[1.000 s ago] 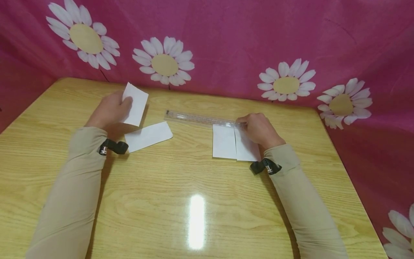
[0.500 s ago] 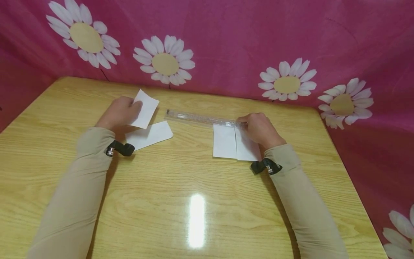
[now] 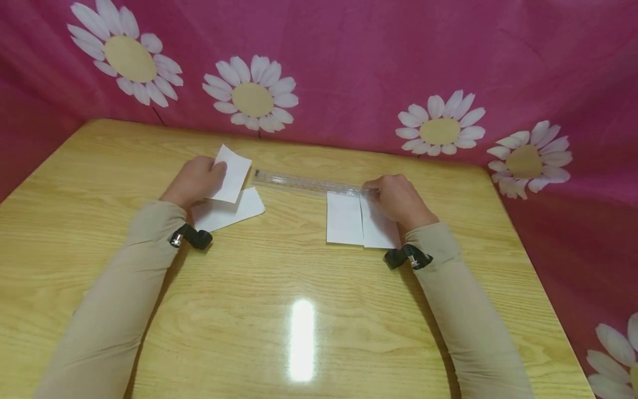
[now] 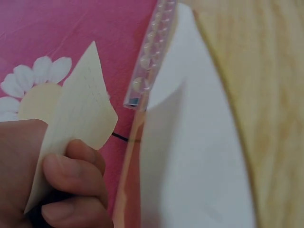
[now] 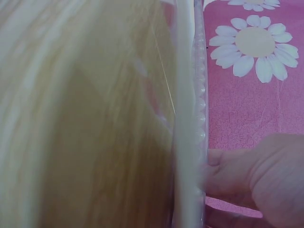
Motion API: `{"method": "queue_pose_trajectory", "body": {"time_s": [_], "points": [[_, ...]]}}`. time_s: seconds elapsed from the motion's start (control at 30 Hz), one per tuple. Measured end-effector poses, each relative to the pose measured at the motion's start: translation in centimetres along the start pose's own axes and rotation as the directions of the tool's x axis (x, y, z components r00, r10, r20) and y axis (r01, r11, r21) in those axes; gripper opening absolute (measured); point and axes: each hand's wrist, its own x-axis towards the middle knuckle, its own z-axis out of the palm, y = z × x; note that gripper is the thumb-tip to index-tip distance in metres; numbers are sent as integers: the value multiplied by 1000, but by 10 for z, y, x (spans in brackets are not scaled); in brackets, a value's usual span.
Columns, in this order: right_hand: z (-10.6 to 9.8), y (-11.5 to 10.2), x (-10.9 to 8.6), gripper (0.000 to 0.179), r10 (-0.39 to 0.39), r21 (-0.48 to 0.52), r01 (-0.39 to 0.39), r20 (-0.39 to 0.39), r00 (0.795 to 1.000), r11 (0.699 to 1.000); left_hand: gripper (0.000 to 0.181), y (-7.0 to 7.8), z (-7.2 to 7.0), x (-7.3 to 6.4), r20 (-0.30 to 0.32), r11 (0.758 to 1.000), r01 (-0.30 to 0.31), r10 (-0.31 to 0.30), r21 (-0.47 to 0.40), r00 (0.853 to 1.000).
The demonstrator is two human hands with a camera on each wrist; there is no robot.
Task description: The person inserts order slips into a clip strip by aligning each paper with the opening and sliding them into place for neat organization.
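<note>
In the head view my left hand [image 3: 196, 180] pinches a small white piece of paper [image 3: 235, 174], thumb on top, tilted above the table. In the left wrist view the fingers [image 4: 71, 173] curl against this paper's back. Beneath it lies a second white paper strip [image 3: 241, 210], partly covered. My right hand [image 3: 400, 200] grips the right end of a clear plastic ruler [image 3: 304, 183], thumb and fingers on either side of its edge in the right wrist view. Two more paper pieces lie side by side below the ruler, the left one [image 3: 344, 219] and the right one [image 3: 375, 227], partly under my hand.
The wood-grain table [image 3: 239, 299] reaches back to a pink cloth [image 3: 344, 72] printed with daisies. A bright light reflection [image 3: 302, 341] shows on the tabletop near the front. Each wrist carries a black camera strap.
My left hand has moved right and slightly nearer with its paper, which now overlaps the strip below. My right hand and the ruler stay in place.
</note>
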Motion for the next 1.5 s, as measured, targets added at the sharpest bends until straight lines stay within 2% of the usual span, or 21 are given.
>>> {"method": "queue_pose_trajectory", "body": {"time_s": [0.33,0.53,0.8,1.5], "points": [[-1,0,0,33,-14,-4,14,-6,1000,1000,54,4,4,-6,-7,1000,6,-6,28,1000],[-1,-1,-1,34,-1,6,1,2,1000,1000,53,8,5,-9,13,1000,0,-1,27,1000],[-1,0,-1,34,-10,-5,10,-10,1000,1000,58,11,7,-12,49,997,68,-69,39,996],[0,0,0,34,-4,5,4,-1,1000,1000,58,5,11,-11,56,996,53,-57,78,997]]}}
